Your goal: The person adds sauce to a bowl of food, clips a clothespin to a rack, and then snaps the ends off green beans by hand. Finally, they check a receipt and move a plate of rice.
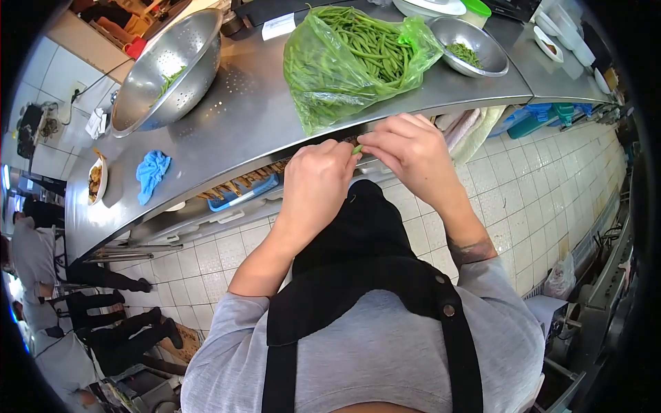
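Between my two hands, just off the counter's front edge, is a short piece of green bean [357, 149]. My left hand [319, 172] is closed with its fingertips on one end of it. The fingers of my right hand [410, 148] pinch at the other end. Behind my hands lies a green plastic bag [323, 89], open and full of green beans [365, 45]. A steel bowl [492, 51] at the right holds small green bits [464, 54]. At the left, a large steel colander [196, 82] has some green beans [167, 81] in the bottom.
A blue cloth [152, 175] and a white dish of food [98, 182] are on the steel counter [241, 124] at left. Under it sits a blue tray [244, 195]. White dishes [549, 44] stand at far right. Several people in dark trousers [131, 323] are at lower left.
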Tool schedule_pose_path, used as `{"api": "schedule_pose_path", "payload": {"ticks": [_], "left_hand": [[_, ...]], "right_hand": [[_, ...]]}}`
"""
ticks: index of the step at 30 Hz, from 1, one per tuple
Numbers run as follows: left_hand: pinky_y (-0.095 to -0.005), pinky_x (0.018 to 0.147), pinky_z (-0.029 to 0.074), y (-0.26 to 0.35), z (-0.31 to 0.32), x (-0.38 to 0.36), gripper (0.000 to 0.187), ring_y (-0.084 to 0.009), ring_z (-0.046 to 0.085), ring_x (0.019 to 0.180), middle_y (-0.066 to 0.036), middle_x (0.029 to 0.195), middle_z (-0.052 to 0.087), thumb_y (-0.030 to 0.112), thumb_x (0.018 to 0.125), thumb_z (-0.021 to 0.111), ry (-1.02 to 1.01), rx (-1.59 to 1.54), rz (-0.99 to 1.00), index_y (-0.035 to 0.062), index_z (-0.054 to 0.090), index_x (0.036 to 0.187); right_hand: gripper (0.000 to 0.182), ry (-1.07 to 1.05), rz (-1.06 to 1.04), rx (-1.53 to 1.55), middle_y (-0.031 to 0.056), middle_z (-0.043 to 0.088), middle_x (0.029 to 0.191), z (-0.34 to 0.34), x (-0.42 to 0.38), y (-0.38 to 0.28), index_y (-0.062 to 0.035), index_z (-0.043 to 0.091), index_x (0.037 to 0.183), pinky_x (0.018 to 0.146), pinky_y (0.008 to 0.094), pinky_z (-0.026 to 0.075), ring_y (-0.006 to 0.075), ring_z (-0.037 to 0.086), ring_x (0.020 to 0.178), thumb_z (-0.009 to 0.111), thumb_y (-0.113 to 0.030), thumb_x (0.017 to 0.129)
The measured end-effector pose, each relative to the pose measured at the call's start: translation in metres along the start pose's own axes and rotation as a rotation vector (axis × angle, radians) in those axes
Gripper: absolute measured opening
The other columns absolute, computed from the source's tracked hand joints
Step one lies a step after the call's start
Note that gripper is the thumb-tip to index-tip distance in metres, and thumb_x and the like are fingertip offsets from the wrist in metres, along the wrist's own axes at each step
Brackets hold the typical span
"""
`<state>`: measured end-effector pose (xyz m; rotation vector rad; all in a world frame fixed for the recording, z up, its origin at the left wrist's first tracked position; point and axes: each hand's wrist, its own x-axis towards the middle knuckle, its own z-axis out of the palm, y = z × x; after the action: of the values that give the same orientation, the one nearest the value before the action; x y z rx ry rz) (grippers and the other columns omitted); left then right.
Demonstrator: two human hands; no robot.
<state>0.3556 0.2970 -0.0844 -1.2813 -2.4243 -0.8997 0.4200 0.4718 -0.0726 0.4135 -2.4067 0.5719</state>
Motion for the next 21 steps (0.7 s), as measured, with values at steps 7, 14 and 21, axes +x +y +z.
{"api": "schedule_pose_path", "payload": {"ticks": [7,14,21], "left_hand": [[-0.0329,0.054,0.042,-0.009,0.012,0.002,0.012,-0.0231,0.051,0.057,-0.008,0.065,0.051,0.012,0.080,0.066,0.120,-0.219,0.053,0.0017,0.064,0.086],[-0.0213,0.051,0.037,-0.020,0.017,-0.009,0.023,-0.0061,0.042,0.056,0.003,0.065,0.047,0.022,0.095,0.054,0.067,-1.514,-0.615,0.0007,0.063,0.090],[-0.0182,0.051,0.035,-0.027,0.010,-0.009,0.026,-0.0053,0.042,0.057,0.003,0.066,0.048,0.025,0.097,0.050,0.103,-1.714,-0.648,0.0021,0.061,0.092]], "right_hand": [[0.009,0.202,0.520,0.739,0.0050,0.063,0.079,0.038,-0.014,-0.008,-0.0022,0.066,0.088,0.063,0.0247,0.045,0.0117,0.059,0.075,0.066,-0.006,0.080],[0.012,0.397,0.789,1.566,0.0018,0.059,0.076,0.060,-0.024,0.001,0.0010,0.062,0.094,0.053,0.0208,0.040,0.0079,0.051,0.060,0.058,-0.009,0.089],[0.011,-0.049,0.803,1.466,-0.0015,0.057,0.075,0.058,-0.030,-0.013,0.0004,0.062,0.092,0.051,0.0165,0.033,0.0027,0.043,0.058,0.058,-0.009,0.089]]}}
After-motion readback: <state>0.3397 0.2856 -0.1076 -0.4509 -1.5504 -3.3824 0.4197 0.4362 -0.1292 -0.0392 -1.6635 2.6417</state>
